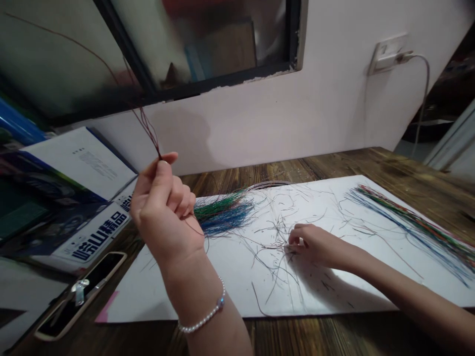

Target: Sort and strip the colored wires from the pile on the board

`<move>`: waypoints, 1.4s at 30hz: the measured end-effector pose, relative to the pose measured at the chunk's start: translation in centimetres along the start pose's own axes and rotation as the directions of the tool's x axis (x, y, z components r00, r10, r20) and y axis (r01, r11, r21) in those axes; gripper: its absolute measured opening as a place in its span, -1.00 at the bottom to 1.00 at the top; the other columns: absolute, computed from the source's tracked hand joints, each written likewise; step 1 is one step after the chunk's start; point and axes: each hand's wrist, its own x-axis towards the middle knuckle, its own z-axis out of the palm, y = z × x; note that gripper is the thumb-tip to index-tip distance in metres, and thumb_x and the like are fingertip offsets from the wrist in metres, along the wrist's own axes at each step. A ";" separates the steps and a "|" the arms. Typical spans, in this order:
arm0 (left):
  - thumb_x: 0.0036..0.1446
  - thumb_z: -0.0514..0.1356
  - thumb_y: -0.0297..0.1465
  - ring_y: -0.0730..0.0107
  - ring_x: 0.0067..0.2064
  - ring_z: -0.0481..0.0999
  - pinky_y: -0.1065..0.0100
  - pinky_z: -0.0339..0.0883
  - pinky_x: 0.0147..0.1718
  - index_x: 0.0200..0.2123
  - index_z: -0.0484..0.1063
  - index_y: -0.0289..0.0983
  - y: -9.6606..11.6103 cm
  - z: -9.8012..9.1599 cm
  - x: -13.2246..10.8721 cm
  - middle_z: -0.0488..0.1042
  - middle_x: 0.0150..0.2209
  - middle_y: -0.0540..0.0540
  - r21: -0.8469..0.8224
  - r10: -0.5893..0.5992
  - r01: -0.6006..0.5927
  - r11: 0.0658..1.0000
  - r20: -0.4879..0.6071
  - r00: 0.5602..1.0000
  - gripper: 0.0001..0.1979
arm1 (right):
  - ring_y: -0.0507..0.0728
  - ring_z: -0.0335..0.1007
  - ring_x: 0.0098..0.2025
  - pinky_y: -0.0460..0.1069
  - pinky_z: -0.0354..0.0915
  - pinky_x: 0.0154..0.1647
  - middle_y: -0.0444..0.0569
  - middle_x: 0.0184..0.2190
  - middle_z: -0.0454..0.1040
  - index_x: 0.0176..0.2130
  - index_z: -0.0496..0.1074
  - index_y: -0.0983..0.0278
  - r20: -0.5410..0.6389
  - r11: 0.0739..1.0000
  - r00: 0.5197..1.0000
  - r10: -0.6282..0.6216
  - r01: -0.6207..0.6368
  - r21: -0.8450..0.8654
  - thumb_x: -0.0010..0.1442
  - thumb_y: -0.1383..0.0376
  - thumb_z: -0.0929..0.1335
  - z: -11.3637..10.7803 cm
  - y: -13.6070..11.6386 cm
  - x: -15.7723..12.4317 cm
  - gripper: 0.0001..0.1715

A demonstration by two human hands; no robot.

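My left hand (165, 207), with a beaded bracelet on its wrist, is raised at the left, thumb and fingers pinched on a thin bundle of dark red wires (149, 129) that rises above it. My right hand (309, 242) rests low over the white board (230, 291), its fingers curled down at a scatter of short, thin wire pieces (276, 242). What lies between those fingertips is too small to make out. Behind my left hand lies a bundle of green and blue wires (226, 215). Another long multicoloured bundle (411, 222) lies along the board's right side.
A phone (81, 296) with small metal items on it lies at the lower left, beside boxes (96, 237). The wooden table (378, 160) meets a white wall with a window. A plug sits in a wall socket (389, 53) at the upper right.
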 end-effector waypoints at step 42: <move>-0.01 0.12 -0.51 0.52 -0.63 -0.31 0.45 -0.35 -0.69 -0.43 0.45 -0.30 2.6 -3.1 -0.2 -0.15 -0.71 0.17 0.191 0.338 -0.287 0.939 -0.350 0.874 -0.89 | 0.20 0.33 -0.02 0.17 0.31 -0.05 0.05 0.00 0.35 -0.02 0.34 0.33 0.018 0.830 0.906 -0.423 0.396 -0.394 0.24 0.28 0.32 4.7 -15.5 16.9 -0.69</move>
